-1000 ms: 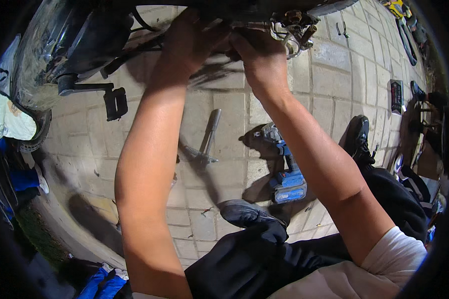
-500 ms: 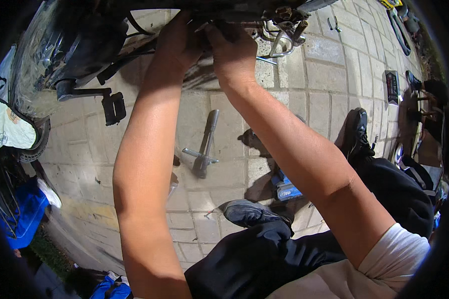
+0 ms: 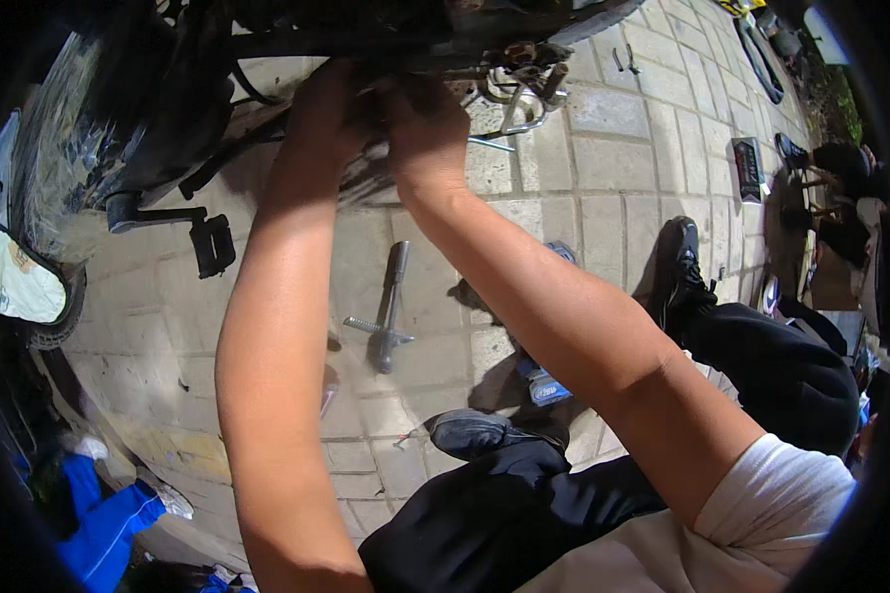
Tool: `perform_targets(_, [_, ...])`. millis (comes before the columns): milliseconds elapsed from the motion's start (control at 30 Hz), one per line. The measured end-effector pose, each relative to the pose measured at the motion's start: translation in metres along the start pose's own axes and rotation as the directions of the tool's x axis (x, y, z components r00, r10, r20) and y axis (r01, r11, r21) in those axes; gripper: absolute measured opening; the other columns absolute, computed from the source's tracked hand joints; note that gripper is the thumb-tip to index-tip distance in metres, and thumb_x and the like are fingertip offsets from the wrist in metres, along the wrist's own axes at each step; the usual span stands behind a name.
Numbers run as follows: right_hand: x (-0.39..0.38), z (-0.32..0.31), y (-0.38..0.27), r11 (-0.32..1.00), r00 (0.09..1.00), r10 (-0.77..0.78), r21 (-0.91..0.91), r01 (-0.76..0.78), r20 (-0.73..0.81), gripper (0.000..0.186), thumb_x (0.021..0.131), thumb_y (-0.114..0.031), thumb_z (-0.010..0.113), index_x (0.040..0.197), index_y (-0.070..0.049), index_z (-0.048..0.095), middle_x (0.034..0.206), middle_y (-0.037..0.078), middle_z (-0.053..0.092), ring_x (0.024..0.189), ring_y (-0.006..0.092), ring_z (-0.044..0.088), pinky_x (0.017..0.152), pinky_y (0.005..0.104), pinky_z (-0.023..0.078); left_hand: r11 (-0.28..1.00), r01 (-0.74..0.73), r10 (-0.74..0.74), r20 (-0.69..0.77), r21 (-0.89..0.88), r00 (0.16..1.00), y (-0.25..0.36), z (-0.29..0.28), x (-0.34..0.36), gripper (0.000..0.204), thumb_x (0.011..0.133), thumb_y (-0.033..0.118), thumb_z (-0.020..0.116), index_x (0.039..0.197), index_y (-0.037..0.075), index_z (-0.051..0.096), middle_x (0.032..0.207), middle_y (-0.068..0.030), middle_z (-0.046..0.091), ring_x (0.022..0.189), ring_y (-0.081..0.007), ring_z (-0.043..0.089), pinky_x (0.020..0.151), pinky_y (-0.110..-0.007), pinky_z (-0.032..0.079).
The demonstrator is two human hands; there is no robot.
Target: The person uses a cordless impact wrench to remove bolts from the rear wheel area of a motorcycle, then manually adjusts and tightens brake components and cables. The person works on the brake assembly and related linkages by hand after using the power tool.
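Observation:
Both my arms reach up under the dark underside of a pedal vehicle [image 3: 346,42]. My left hand [image 3: 328,111] is in shadow against its lower parts, fingers hidden. Close beside it, my right hand [image 3: 428,128] is closed, its fingers curled in toward the same spot; whatever it grips is too dark to make out. A thin silver rod [image 3: 491,144] shows just right of my right hand, below a bent silver metal bracket [image 3: 524,111]. On the paving between my forearms lie a T-shaped metal tool [image 3: 395,296] and a coil spring [image 3: 363,324] against it.
A crank with a black pedal [image 3: 211,245] juts out at left. By my shoe [image 3: 469,433] rests a blue-and-black battery-like block [image 3: 547,385]. A dark flat box [image 3: 748,170] lies at right, near another person's legs [image 3: 840,173]. Blue-trousered legs [image 3: 119,529] show at lower left.
The view has shifted slightly, so the ground things appear lower and further left. Both hands stay under the vehicle, deeper in shadow. At lower left, the blue-clad legs have changed position.

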State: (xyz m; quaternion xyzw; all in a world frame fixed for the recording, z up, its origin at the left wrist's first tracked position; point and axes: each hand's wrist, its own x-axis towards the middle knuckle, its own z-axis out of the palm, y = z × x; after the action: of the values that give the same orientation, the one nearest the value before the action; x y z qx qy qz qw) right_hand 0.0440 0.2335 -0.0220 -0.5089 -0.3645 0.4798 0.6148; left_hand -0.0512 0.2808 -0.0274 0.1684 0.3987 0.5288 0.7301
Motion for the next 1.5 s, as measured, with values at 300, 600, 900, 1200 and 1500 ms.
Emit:
perform_targets(300, [0.004, 0.0, -0.004, 0.973, 0.992, 0.103, -0.2, -0.115, -0.07, 0.026, 0.081, -0.022, 0.06, 0.089, 0.002, 0.066, 0.087, 0.023, 0.066, 0.085, 0.0373, 0.064, 0.073, 0.04, 0.05, 0.96, 0.225, -0.188, 0.213, -0.166, 0.959, 0.01, 0.006, -0.01, 0.034, 0.097, 0.026, 0.043, 0.118, 0.001, 0.052, 0.112, -0.0104, 0.059, 0.099, -0.0232, 0.055, 0.088, -0.038, 0.047])
perform_targets(600, [0.01, 0.001, -0.014, 0.941, 0.998, -0.047, -0.337, 0.032, -0.038, 0.025, 0.078, -0.021, 0.057, 0.081, 0.002, 0.065, 0.08, 0.023, 0.065, 0.081, 0.0398, 0.064, 0.07, 0.0432, 0.05, 0.997, 0.069, -0.07, -0.015, -0.041, 0.997, 0.003, 0.01, -0.006, 0.038, 0.098, 0.026, 0.041, 0.122, -0.001, 0.049, 0.117, -0.0166, 0.056, 0.104, -0.0248, 0.055, 0.093, -0.037, 0.047])
perform_targets(900, [0.006, 0.009, -0.008, 0.921, 0.997, -0.036, -0.39, 0.006, -0.07, 0.025, 0.079, -0.021, 0.057, 0.082, 0.003, 0.064, 0.08, 0.026, 0.064, 0.082, 0.0415, 0.063, 0.071, 0.0456, 0.05, 0.939, -0.214, 0.244, -0.082, 0.269, 0.966, -0.012, 0.003, -0.006, 0.038, 0.1, 0.029, 0.038, 0.122, 0.001, 0.05, 0.114, -0.0144, 0.058, 0.099, -0.0241, 0.058, 0.086, -0.036, 0.051])
perform_targets(1200, [0.007, 0.01, -0.005, 0.935, 0.999, -0.018, -0.353, 0.0, -0.047, 0.025, 0.08, -0.018, 0.059, 0.084, 0.005, 0.066, 0.08, 0.022, 0.066, 0.078, 0.0335, 0.065, 0.069, 0.0384, 0.05, 0.991, -0.134, 0.132, -0.072, -0.023, 0.989, -0.006, 0.007, -0.009, 0.032, 0.099, 0.022, 0.035, 0.119, 0.004, 0.051, 0.115, -0.0096, 0.058, 0.106, -0.0222, 0.054, 0.094, -0.036, 0.044])
perform_targets(1500, [0.006, 0.01, -0.005, 0.934, 0.946, 0.323, 0.158, -0.32, 0.01, 0.017, 0.086, -0.014, 0.057, 0.092, 0.0, 0.063, 0.083, 0.009, 0.066, 0.07, 0.0181, 0.061, 0.06, 0.0316, 0.046, 0.99, -0.133, 0.129, 0.079, 0.049, 0.988, -0.002, -0.004, -0.023, 0.023, 0.092, 0.017, 0.048, 0.111, 0.005, 0.055, 0.097, -0.0065, 0.06, 0.075, -0.018, 0.055, 0.059, -0.031, 0.045])
